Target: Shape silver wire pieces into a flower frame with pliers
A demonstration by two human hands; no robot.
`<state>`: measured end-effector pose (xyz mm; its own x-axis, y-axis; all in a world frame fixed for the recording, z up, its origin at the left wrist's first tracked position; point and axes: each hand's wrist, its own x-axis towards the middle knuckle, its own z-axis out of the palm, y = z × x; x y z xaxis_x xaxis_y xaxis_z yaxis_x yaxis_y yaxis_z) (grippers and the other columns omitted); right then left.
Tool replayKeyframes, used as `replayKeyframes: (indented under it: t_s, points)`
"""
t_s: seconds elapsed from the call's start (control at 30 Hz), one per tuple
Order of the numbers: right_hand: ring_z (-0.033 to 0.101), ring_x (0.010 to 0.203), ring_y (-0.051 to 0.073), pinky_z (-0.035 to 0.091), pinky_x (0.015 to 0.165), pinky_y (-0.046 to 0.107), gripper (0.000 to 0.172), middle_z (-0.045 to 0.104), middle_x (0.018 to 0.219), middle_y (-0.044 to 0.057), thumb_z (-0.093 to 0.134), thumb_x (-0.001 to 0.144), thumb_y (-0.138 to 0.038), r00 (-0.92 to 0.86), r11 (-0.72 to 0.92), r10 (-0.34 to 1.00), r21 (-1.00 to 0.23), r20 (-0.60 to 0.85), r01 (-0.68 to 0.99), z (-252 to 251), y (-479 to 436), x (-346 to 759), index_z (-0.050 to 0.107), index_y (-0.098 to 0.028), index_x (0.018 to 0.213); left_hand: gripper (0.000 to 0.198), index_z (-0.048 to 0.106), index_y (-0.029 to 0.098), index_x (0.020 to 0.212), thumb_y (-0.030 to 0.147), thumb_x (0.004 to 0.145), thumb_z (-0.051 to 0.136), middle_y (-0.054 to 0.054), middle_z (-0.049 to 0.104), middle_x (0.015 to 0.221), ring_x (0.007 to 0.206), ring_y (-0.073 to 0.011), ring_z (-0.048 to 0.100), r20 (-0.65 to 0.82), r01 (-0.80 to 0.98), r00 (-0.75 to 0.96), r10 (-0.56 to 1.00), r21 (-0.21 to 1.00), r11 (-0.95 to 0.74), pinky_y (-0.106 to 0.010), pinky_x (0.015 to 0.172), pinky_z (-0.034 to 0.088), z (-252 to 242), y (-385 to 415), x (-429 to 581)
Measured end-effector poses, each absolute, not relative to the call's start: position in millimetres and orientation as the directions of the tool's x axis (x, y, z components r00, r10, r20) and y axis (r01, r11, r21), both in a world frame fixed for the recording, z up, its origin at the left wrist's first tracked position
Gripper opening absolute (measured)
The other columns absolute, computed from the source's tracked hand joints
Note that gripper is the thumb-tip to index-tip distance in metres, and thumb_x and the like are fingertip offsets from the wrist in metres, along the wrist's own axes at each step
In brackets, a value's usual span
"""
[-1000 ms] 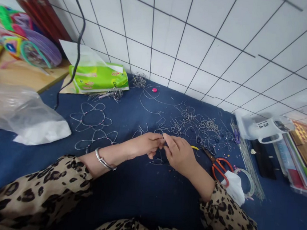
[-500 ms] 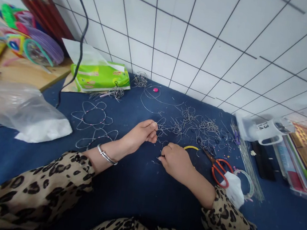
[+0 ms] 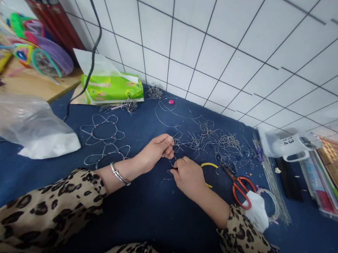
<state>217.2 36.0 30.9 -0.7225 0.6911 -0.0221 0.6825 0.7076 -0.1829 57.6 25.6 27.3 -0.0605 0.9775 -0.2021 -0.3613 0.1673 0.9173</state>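
My left hand [image 3: 158, 151] is closed in a pinch, with thin wire [image 3: 178, 141] showing in loops at its fingertips. To its right, my right hand [image 3: 189, 176] has its thumb and fingers pressed together on a thin wire end [image 3: 171, 164]. A small dark bit by the right thumb is too small to name. Curved yellow handles [image 3: 209, 164] lie on the cloth, partly hidden by the right hand. Two flower-shaped wire rings with small beads, one whole [image 3: 104, 130] and one partly covered [image 3: 115, 150], lie left of my left hand.
Tangled wire pieces [image 3: 229, 141] lie beyond my hands. Orange-handled scissors [image 3: 242, 192], a tape roll [image 3: 274, 204] and straight wires [image 3: 276, 194] are at right, near a white mug [image 3: 295, 146]. A green tissue pack [image 3: 112, 90] and plastic bag [image 3: 47, 134] are at left.
My right hand has moved left, closer to my left hand, uncovering more of the yellow handles. My left hand keeps its pinch. The view has shifted slightly.
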Motion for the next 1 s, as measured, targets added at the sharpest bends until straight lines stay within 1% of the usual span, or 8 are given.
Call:
replayKeyframes:
  t_s: [0.2,0.43,0.53,0.63,0.7,0.8,0.9,1.0]
  points:
    - [0.055,0.074,0.017,0.04,0.066,0.028,0.006,0.058,0.079,0.006,0.051,0.079,-0.022,-0.751,0.724,0.66,-0.247,-0.019,0.644,28.9,34.9,214.3,0.055,-0.017,0.077,0.021,0.05,0.017,0.08,0.034,0.088,0.043,0.004,0.045,0.057,0.055,-0.009,0.053,-0.163,-0.347,-0.075,0.984,0.929,0.128,-0.02,0.053,0.037,25.0,24.8,58.5]
    - [0.051,0.062,0.009,0.038,0.06,0.021,0.004,0.057,0.07,-0.003,0.048,0.082,-0.019,-0.661,0.475,0.75,-0.673,-0.029,0.568,38.6,54.2,232.0,0.051,-0.019,0.08,0.021,0.05,0.017,0.079,0.034,0.087,0.044,0.005,0.044,0.055,0.053,-0.0086,0.051,-0.162,-0.328,-0.044,0.986,0.934,0.139,-0.021,0.054,0.037,28.4,23.7,58.6]
    - [0.052,0.067,0.01,0.039,0.064,0.022,0.008,0.058,0.075,-0.002,0.048,0.082,-0.018,-0.679,0.462,0.734,-0.745,0.017,0.481,44.8,59.5,237.5,0.056,-0.019,0.083,0.022,0.05,0.017,0.079,0.036,0.087,0.044,0.005,0.044,0.054,0.052,-0.0092,0.05,-0.156,-0.302,-0.034,0.987,0.943,0.138,-0.021,0.053,0.037,29.4,23.6,59.5]
    - [0.054,0.069,0.01,0.041,0.066,0.022,0.014,0.06,0.08,-0.001,0.047,0.082,-0.016,-0.717,0.439,0.697,-0.791,0.001,0.426,49.6,59.7,238.9,0.059,-0.02,0.089,0.025,0.05,0.017,0.078,0.038,0.087,0.042,0.002,0.051,0.059,0.056,-0.0104,0.052,-0.133,-0.203,-0.041,0.99,0.971,0.122,-0.022,0.056,0.04,29.0,23.2,61.5]
    - [0.055,0.069,0.01,0.042,0.065,0.022,0.013,0.061,0.08,-0.002,0.05,0.081,-0.016,-0.723,0.44,0.691,-0.796,0.003,0.417,50.7,58.1,238.6,0.058,-0.021,0.09,0.026,0.05,0.016,0.076,0.039,0.087,0.042,0.001,0.056,0.063,0.059,-0.0109,0.053,-0.118,-0.095,-0.034,0.992,0.989,0.115,-0.023,0.056,0.042,28.7,22.3,63.7]
    - [0.056,0.077,0.012,0.042,0.073,0.024,0.012,0.062,0.083,0.0,0.049,0.083,-0.016,-0.748,0.574,0.652,-0.725,0.124,0.38,47.8,55.3,238.3,0.059,-0.02,0.088,0.026,0.051,0.017,0.077,0.038,0.088,0.04,0.0,0.057,0.063,0.059,-0.0117,0.054,-0.137,0.022,0.054,0.989,0.991,0.136,-0.023,0.054,0.042,28.6,19.1,68.0]
    - [0.055,0.087,0.015,0.041,0.081,0.028,0.017,0.062,0.089,0.004,0.043,0.086,-0.015,-0.766,0.72,0.592,-0.592,0.25,0.363,41.1,52.9,239.2,0.058,-0.019,0.092,0.027,0.05,0.017,0.077,0.038,0.089,0.037,0.001,0.056,0.06,0.056,-0.012,0.055,-0.189,0.061,0.147,0.971,0.982,0.181,-0.023,0.051,0.04,28.7,14.0,72.7]
    - [0.055,0.081,0.016,0.042,0.076,0.03,0.015,0.061,0.084,0.005,0.041,0.087,-0.018,-0.727,0.726,0.635,-0.524,0.261,0.446,35.7,50.7,239.7,0.056,-0.019,0.091,0.026,0.049,0.018,0.079,0.037,0.089,0.037,0.001,0.055,0.06,0.054,-0.0114,0.054,-0.222,0.048,0.152,0.963,0.975,0.218,-0.022,0.048,0.039,29.2,9.5,77.4]
